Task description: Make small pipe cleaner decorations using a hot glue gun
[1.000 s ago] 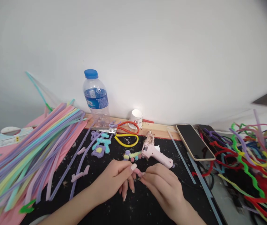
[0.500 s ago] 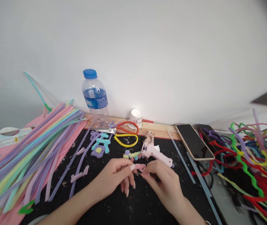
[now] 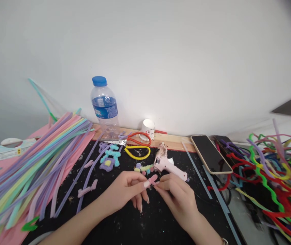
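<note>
Between my two hands is a small piece of pink pipe cleaner (image 3: 152,179), bent into a short, thick shape. My left hand (image 3: 127,190) pinches its lower left end between thumb and forefinger. The fingertips of my right hand (image 3: 177,195) press together at its right side, on what looks like a pale pink end. Just beyond the hands lie a pink hot glue gun (image 3: 172,168) and a string of pastel bobbles (image 3: 143,168). To the left are a turquoise and purple pipe-cleaner figure (image 3: 109,159) and bent pale pink pieces (image 3: 87,189).
Bundled pastel pipe cleaners (image 3: 45,163) cover the left side; tangled bright ones (image 3: 268,177) fill the right. At the back stand a water bottle (image 3: 105,107) and a paper cup (image 3: 148,128), with scissors (image 3: 137,152) before them. A phone (image 3: 211,153) and glue sticks (image 3: 219,197) lie right.
The pink piece has turned from lying sideways between my fingers to pointing up and right. My right fingertips have shifted slightly off it toward its lower right side.
</note>
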Demonstrator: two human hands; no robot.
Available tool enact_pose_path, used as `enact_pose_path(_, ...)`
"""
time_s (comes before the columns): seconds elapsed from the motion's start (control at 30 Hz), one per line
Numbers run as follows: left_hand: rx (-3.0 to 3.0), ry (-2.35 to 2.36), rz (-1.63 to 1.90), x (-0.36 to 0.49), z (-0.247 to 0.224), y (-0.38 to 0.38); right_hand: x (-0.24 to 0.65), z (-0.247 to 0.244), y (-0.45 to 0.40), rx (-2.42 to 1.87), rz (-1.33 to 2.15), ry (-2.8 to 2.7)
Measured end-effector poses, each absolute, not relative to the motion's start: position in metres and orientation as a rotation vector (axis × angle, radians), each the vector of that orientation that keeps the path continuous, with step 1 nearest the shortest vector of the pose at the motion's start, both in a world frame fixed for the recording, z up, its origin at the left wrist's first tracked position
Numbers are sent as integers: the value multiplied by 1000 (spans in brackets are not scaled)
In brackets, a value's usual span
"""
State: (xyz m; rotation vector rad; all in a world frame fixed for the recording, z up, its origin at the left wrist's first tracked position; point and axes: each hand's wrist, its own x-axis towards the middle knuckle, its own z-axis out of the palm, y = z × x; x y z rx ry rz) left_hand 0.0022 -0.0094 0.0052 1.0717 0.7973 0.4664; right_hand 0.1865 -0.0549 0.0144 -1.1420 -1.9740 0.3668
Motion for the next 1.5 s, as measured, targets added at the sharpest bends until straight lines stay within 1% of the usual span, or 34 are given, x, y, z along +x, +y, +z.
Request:
enact_pose_path(0.47, 1219, 870, 557, 3, 9, -10, 190, 14, -54, -1147, 435, -1997)
enact_pose_path(0.53, 1198, 903, 591, 2, 7, -8, 194, 14, -51, -1253, 392, -1961)
enact_pose_path(0.73, 1181, 963, 639, -1, 3, -3, 208, 5, -35, -1762, 66, -1821)
enact_pose_path(0.83, 1195, 964, 660, 0, 4, -3, 209, 1, -32, -1977, 52, -1845)
enact_pose_path(0.93, 1179, 977, 681, 0, 5, -2, 209, -1, -32, -2058, 85, -1877)
enact_pose_path(1.07, 1159, 989, 731, 0, 5, 0, 213, 0, -31, -2006, 172, -1841)
enact_pose_path(1.27, 1181, 1044, 792, -3, 4, 0, 215, 7, -30, -1730, 425, -1680)
enact_pose_path(1.5, 1177, 1116, 785, -4, 5, 4, 216, 11, -34, -1510, 670, -1700)
